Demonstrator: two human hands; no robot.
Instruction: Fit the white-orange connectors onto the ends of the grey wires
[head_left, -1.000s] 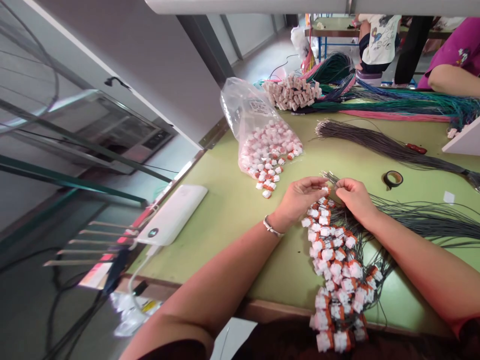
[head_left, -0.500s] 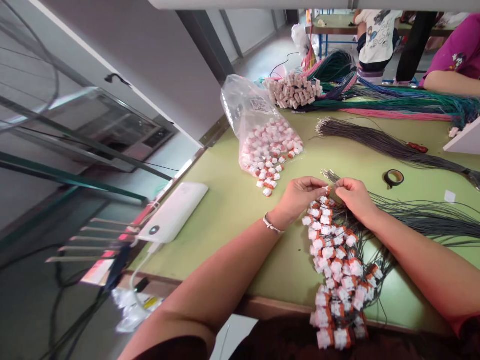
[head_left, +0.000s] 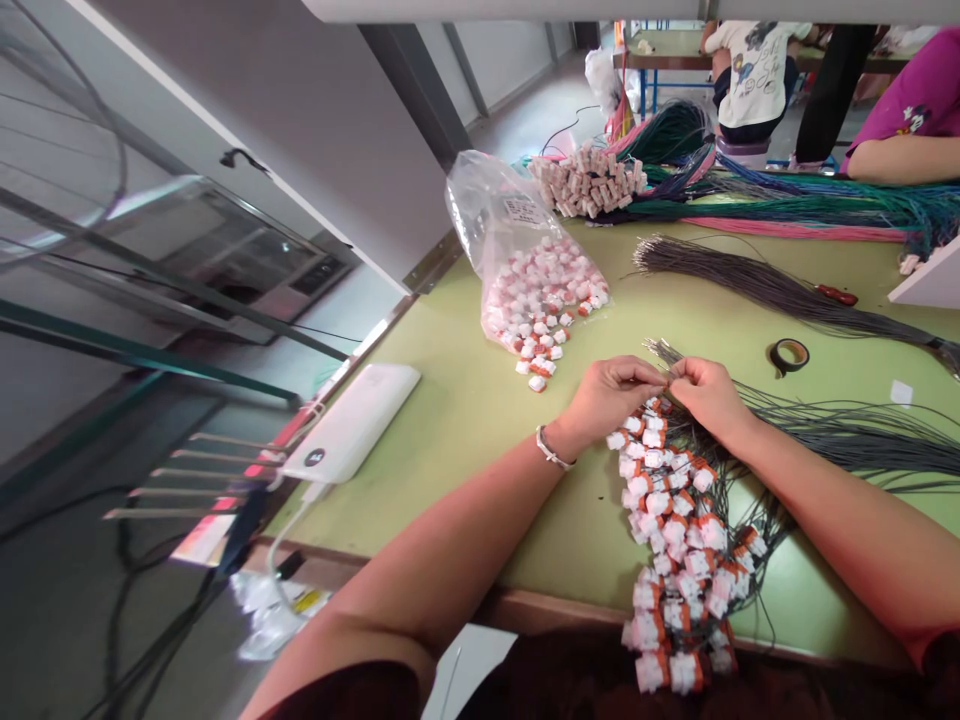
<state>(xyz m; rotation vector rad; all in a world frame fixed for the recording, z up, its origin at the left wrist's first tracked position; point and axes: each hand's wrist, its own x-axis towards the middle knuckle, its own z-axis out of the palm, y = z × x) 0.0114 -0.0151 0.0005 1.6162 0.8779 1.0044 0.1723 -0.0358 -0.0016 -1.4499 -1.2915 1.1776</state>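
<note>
My left hand [head_left: 616, 398] is closed in a pinch on a small white-and-orange connector, which its fingers mostly cover. Right beside it, my right hand [head_left: 705, 395] pinches what looks like a thin dark wire, its end hidden by the fingertips. The fingertips of both hands meet. Below them, a long cluster of white-and-orange connectors [head_left: 679, 530] on dark wires reaches over the table's front edge. Loose dark wires [head_left: 847, 430] run off to the right under my right forearm, and their bare metal ends [head_left: 660, 349] stick out just beyond my hands.
A clear bag of connectors [head_left: 536, 280] lies open on the green table [head_left: 442, 440], some spilling out. A white power bank [head_left: 356, 425] lies at the left edge. Black tape [head_left: 788, 357], a dark wire bundle [head_left: 750, 285] and coloured wires [head_left: 787, 205] are farther back. Two people sit beyond.
My hands have come together, my left fingertips shifting right to touch my right ones. The connector that showed at my left fingertips is now covered.
</note>
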